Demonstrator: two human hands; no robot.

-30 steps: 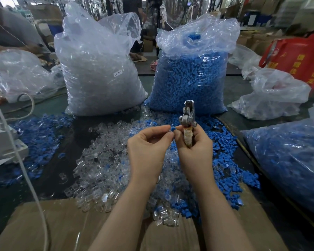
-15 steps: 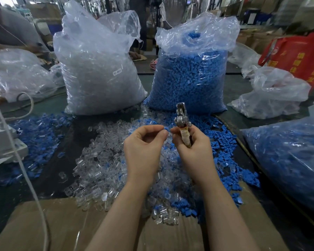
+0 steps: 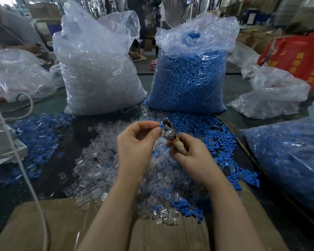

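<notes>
Tilted upper-left since before, the tool (image 3: 169, 132), gripped by the right hand (image 3: 190, 156), points its head at the blue piece (image 3: 161, 126) pinched just beside it by the left hand (image 3: 134, 142).

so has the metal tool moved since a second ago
Yes. The metal tool has come down and tipped left: its head overlapped the blue bag before, now it lies below it.
</notes>
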